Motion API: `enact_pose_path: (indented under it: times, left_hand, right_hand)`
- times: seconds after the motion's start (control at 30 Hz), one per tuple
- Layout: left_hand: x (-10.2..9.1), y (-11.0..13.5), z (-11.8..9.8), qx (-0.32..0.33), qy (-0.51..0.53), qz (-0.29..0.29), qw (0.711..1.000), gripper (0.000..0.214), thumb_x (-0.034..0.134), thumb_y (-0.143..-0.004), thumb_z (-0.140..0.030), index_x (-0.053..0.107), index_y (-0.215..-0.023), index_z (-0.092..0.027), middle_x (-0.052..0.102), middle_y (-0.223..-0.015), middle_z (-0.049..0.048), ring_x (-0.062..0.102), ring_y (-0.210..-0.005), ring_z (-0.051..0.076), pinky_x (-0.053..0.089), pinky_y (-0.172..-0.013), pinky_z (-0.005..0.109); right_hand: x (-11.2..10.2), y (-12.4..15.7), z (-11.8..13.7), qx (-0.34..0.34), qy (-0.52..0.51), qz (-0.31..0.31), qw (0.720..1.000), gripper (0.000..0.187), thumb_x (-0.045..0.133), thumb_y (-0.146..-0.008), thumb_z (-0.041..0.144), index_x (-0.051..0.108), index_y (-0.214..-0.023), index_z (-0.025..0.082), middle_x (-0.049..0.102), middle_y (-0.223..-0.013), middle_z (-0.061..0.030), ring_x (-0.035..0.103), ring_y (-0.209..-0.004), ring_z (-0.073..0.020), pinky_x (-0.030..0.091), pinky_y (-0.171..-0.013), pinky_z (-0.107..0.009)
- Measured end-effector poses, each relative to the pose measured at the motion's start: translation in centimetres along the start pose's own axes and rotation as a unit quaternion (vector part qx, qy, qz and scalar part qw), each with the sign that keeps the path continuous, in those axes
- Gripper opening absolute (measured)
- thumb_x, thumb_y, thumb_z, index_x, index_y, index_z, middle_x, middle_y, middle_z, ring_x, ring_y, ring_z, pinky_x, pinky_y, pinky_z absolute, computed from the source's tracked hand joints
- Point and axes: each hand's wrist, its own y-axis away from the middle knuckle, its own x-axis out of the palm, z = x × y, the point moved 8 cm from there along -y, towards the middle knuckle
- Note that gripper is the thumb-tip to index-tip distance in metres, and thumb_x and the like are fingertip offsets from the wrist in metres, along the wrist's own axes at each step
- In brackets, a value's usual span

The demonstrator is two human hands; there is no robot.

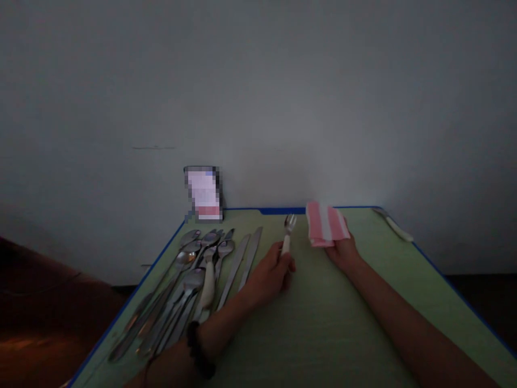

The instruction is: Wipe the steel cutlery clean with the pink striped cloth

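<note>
My left hand [274, 274] grips a fork [286, 242] by its pale handle, with the tines pointing up and away from me. To the right of it, my right hand [343, 250] holds a folded cloth [326, 225] with pink and white stripes; some of its fingers are hidden behind the cloth. The fork and the cloth are apart. Left of my left hand lies a pile of spoons [193, 280], forks and other metal cutlery, with a white-handled piece [208, 285] on top. Two table knives [251, 256] lie along the pile's right side.
The green table [315, 334] has a blue edge and stands against a grey wall [258, 108]. A phone [205, 194] with a blurred screen leans at the back left. Another white-handled piece of cutlery [396, 227] lies at the back right edge.
</note>
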Motion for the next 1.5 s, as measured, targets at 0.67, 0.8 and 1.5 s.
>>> enact_pose_path:
  times: [0.67,0.8,1.5]
  left_hand:
    - [-1.6,1.6,-0.3,0.055,0.18,-0.132,0.973,0.015,0.046,-0.085,-0.032,0.044,-0.097,-0.022,0.041,-0.064,-0.0066,0.04,-0.048,0.005,0.032,-0.04,0.014]
    - [-1.5,2.3,-1.1,0.086,0.187,-0.127,0.97,0.019,0.044,-0.088,-0.033,0.043,-0.103,-0.022,0.045,-0.06,-0.0074,0.038,-0.039,0.004,0.029,-0.035,0.013]
    - [-0.3,0.9,2.3,-0.039,0.053,-0.067,0.996,0.031,0.04,-0.086,-0.044,0.052,-0.09,-0.015,0.046,-0.059,-0.0038,0.039,-0.045,0.008,0.03,-0.042,0.02]
  right_hand:
    - [9.6,4.3,5.8,-0.03,0.462,0.439,0.77,0.033,0.044,-0.084,0.044,0.067,-0.084,0.021,0.063,-0.081,-0.0026,0.056,-0.077,-0.0174,0.043,-0.071,-0.031]
    - [9.6,4.0,6.0,-0.044,0.503,0.428,0.75,0.025,0.052,-0.079,0.038,0.066,-0.08,0.018,0.063,-0.072,-0.0018,0.057,-0.072,-0.0171,0.041,-0.065,-0.027]
    - [10.7,4.6,5.9,-0.017,0.264,0.245,0.933,0.033,0.049,-0.079,0.05,0.054,-0.078,0.018,0.057,-0.074,-0.0016,0.055,-0.068,-0.0139,0.045,-0.065,-0.028]
